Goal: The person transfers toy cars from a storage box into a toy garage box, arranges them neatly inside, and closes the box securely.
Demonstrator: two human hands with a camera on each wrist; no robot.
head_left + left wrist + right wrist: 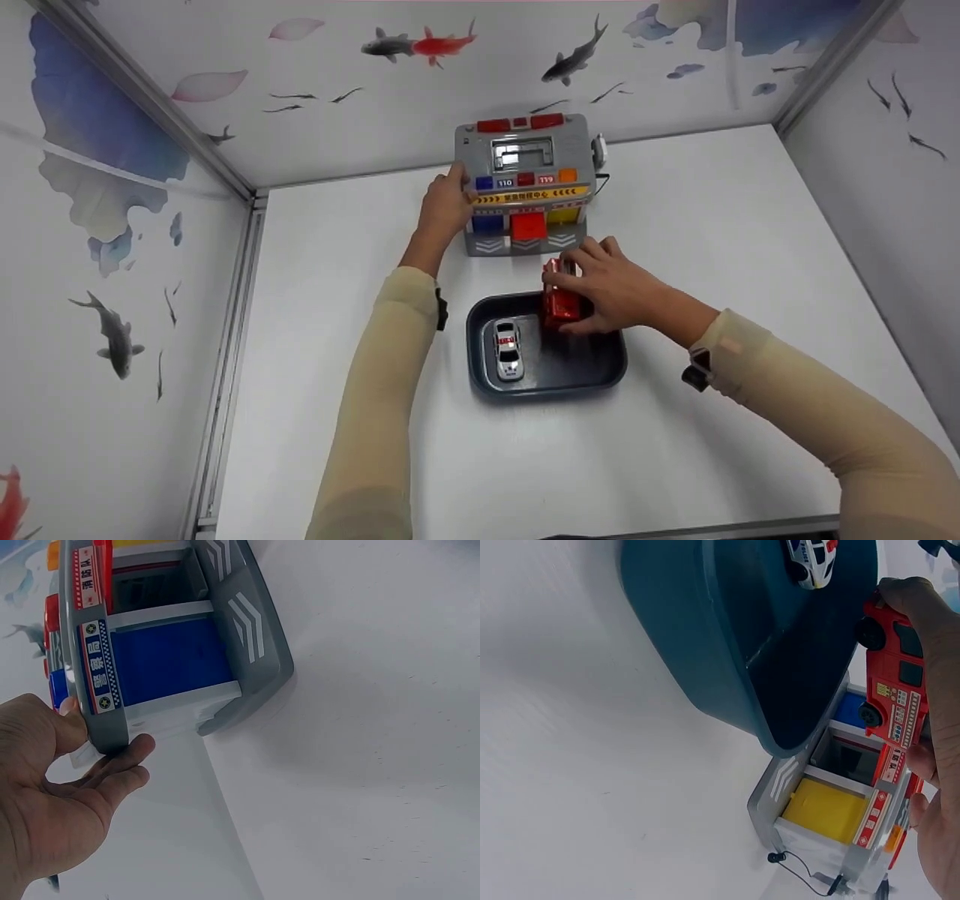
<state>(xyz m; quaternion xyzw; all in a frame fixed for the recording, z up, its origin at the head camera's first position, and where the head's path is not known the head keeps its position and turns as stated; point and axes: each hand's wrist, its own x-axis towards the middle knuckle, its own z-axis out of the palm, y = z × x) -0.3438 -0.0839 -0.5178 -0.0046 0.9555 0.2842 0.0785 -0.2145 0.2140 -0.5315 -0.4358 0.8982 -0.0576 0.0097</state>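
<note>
My left hand (445,204) grips the left roof edge of a grey toy rescue station (525,196), thumb and fingers on either side of its corner in the left wrist view. The station's blue door (172,660) and yellow door (827,810) are down; its red door (529,226) is raised over a dark bay. A red toy fire truck (896,682) is pinched between the thumb and fingers of my right hand (619,286), held over the back right part of a dark blue tray (547,392). Inside the tray lies a white toy police car (508,351).
The station stands at the back of a white table (337,300), close to the fish-patterned back wall (510,82). On its right side hangs a thin black cord (802,870). Patterned panels also rise at left and right.
</note>
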